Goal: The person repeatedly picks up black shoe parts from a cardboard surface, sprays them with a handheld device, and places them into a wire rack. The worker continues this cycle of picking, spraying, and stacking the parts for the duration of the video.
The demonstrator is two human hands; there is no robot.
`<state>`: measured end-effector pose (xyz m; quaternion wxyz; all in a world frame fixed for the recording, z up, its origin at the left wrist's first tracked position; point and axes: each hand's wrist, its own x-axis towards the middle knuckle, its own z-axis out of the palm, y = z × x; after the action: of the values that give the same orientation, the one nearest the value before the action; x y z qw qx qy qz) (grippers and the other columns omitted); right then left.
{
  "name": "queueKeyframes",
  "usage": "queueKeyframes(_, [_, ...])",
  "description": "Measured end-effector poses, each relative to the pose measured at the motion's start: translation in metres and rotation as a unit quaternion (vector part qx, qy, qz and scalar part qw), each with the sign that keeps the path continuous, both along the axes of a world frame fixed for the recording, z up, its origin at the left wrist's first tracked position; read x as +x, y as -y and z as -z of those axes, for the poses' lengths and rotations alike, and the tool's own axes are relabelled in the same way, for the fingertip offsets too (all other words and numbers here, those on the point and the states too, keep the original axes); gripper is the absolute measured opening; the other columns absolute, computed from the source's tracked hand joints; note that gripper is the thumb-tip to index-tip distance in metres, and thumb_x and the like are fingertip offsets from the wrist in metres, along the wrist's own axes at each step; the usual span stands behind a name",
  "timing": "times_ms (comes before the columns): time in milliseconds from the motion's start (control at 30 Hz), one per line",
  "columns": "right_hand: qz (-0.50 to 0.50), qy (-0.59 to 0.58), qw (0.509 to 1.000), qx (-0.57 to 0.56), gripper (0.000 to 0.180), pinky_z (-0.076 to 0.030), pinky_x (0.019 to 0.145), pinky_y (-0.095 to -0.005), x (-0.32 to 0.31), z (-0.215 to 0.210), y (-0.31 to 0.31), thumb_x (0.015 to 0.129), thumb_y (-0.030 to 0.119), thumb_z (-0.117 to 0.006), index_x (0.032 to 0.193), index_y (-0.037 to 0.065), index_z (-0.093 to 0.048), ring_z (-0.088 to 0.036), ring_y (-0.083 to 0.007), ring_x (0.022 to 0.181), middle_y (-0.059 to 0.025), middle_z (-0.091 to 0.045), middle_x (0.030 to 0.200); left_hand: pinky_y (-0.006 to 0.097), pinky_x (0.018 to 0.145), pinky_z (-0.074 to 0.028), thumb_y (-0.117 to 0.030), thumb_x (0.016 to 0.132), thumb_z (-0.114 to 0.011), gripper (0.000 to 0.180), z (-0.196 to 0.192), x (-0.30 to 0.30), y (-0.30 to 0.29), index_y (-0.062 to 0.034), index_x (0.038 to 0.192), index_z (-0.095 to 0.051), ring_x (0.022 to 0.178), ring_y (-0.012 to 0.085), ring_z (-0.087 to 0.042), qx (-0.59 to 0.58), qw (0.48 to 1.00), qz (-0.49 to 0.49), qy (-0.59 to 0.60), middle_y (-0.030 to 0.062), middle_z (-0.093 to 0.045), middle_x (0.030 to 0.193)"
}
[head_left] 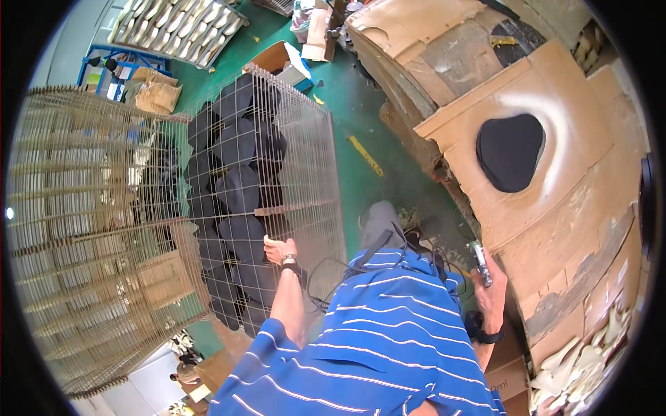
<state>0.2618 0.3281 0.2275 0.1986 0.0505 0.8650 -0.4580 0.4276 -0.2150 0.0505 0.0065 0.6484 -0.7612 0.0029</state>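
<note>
My left hand (279,249) is closed on the edge of a wire rack shelf (305,159), its fingers partly behind the wires. Many dark rounded foam pads (239,187) lie in rows behind that mesh. On the right, my right hand (490,288) grips a small metal spray gun (480,262); most of its handle is hidden in the palm. Past it, a flat black foam pad (510,152) with a rounded triangular outline rests on a cardboard sheet (590,132). Whitish spray residue curves around the pad's upper and right sides.
Stacked wire shelves (90,229) fill the left side. Dark hoses or cables (444,263) hang beside my legs. Pale offcuts (583,360) lie at lower right. Farther off stand an open carton (281,62) and a rack of pale pieces (177,28). Another person (186,374) appears at lower left.
</note>
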Motion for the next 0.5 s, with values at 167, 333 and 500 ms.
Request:
queueKeyframes(167, [0.053, 0.005, 0.998, 0.019, 0.054, -0.05, 0.083, -0.029, -0.003, 0.005, -0.013, 0.088, -0.004, -0.064, 0.142, 0.001, -0.057, -0.058, -0.0144, 0.091, -0.009, -0.068, 0.107, 0.058, 0.108, -0.042, -0.039, 0.079, -0.079, 0.103, -0.03, -0.051, -0.006, 0.0049, 0.154, -0.023, 0.137, 0.0558, -0.041, 0.183, 0.945, -0.062, 0.264, 0.0455, -0.025, 0.151])
queueKeyframes(333, [0.109, -0.031, 0.993, 0.042, 0.052, -0.048, 0.076, -0.027, -0.007, -0.009, 0.001, 0.09, -0.002, -0.064, 0.142, 0.003, -0.058, -0.057, -0.0114, 0.083, -0.0037, -0.068, 0.103, 0.04, 0.093, -0.056, -0.049, 0.085, -0.064, 0.055, 0.004, -0.107, 0.0, -0.0021, 0.112, -0.074, 0.108, 0.0322, -0.071, 0.373, 0.862, 0.166, 0.3, 0.0191, -0.074, 0.116])
queueKeyframes(500, [0.173, -0.095, 0.979, 0.05, 0.048, -0.051, 0.099, -0.0355, -0.01, -0.048, 0.028, 0.088, 0.002, -0.069, 0.135, -0.005, -0.06, -0.068, -0.0285, 0.115, -0.0225, -0.068, 0.128, 0.034, 0.074, -0.056, -0.021, 0.095, -0.072, 0.043, 0.139, -0.185, 0.009, 0.0018, 0.129, -0.06, 0.089, 0.0208, -0.068, 0.59, 0.763, 0.26, -0.048, 0.0091, -0.071, 0.091])
